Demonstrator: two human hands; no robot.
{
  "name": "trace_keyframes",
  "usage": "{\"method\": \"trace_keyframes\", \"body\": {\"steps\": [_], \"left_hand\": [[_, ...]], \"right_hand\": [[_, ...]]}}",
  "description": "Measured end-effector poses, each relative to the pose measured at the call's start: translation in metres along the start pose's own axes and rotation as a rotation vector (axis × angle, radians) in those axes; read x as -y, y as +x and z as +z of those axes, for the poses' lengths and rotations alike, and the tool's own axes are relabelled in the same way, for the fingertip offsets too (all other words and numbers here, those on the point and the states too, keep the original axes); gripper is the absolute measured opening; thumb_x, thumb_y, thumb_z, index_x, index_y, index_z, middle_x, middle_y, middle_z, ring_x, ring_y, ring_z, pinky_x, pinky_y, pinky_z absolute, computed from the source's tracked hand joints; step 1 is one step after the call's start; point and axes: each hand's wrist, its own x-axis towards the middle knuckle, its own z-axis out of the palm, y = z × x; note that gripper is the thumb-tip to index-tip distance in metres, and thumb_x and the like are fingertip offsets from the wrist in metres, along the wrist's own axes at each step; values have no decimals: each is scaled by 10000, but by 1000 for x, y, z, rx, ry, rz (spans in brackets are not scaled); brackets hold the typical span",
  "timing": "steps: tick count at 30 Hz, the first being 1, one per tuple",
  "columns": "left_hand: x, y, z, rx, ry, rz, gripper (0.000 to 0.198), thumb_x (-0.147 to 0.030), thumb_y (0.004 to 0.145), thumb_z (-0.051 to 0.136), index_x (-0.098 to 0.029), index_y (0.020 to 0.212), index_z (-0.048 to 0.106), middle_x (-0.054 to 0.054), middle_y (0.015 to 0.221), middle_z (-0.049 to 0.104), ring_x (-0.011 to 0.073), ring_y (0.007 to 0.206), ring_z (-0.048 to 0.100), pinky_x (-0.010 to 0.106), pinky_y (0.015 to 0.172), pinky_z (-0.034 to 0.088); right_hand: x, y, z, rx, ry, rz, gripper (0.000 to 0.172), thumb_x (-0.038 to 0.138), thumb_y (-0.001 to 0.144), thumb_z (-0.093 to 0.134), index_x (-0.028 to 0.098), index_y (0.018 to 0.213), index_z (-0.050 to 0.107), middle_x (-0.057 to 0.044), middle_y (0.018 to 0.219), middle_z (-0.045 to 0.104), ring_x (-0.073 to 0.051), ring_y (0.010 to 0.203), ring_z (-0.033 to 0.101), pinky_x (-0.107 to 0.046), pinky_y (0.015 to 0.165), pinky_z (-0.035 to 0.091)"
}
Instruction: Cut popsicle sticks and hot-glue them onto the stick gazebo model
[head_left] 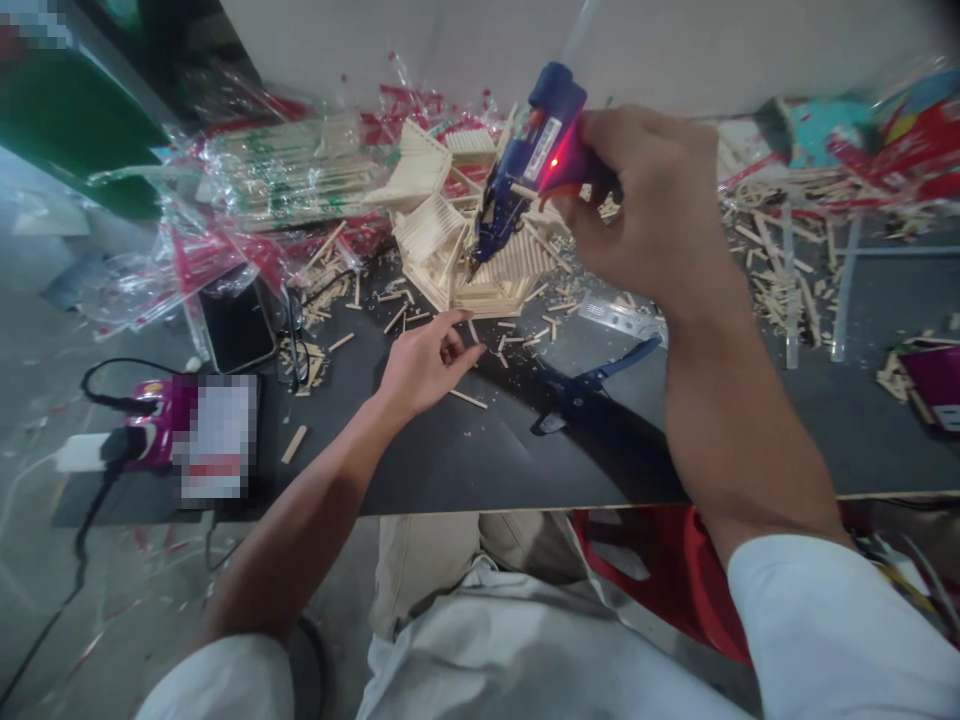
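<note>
My right hand [652, 200] is wrapped round the grip of a blue hot glue gun [536, 150], whose small red light glows. The gun tilts nozzle-down, its tip over a small model built of wooden sticks [517, 265]. Pale ribbed panels rise at the back of this model. In front of its near edge, my left hand [431, 365] rests low over the table, thumb and index finger apart and the others curled. A short stick shows near those two fingertips; it appears to lie on the table rather than in the hand.
Loose sticks [341, 285] litter the dark table [450, 460]. Wrapped stick bundles [289, 165] lie back left. Dark-handled cutters [592, 385] are right of centre, near a clear ruler [619, 318]. Glue sticks [791, 290] lie right. Phones and a purple power strip [161, 420] sit left.
</note>
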Motion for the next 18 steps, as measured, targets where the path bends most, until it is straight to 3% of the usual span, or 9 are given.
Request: {"method": "trace_keyframes", "body": {"steps": [7, 18], "left_hand": [[0, 0, -1, -1, 5, 12, 402, -394, 919, 692, -197, 1267, 654, -20, 770, 734, 116, 632, 653, 236, 668, 498], [1, 1, 1, -8, -7, -2, 387, -402, 915, 689, -202, 1245, 661, -23, 760, 730, 114, 635, 653, 241, 685, 511]], "right_hand": [[3, 2, -2, 12, -20, 16, 312, 261, 889, 563, 301, 1198, 587, -83, 1103, 731, -306, 904, 677, -443, 740, 509], [8, 4, -3, 30, -30, 72, 339, 250, 926, 533, 310, 1258, 571, -80, 1176, 716, -320, 1015, 674, -458, 786, 517]]}}
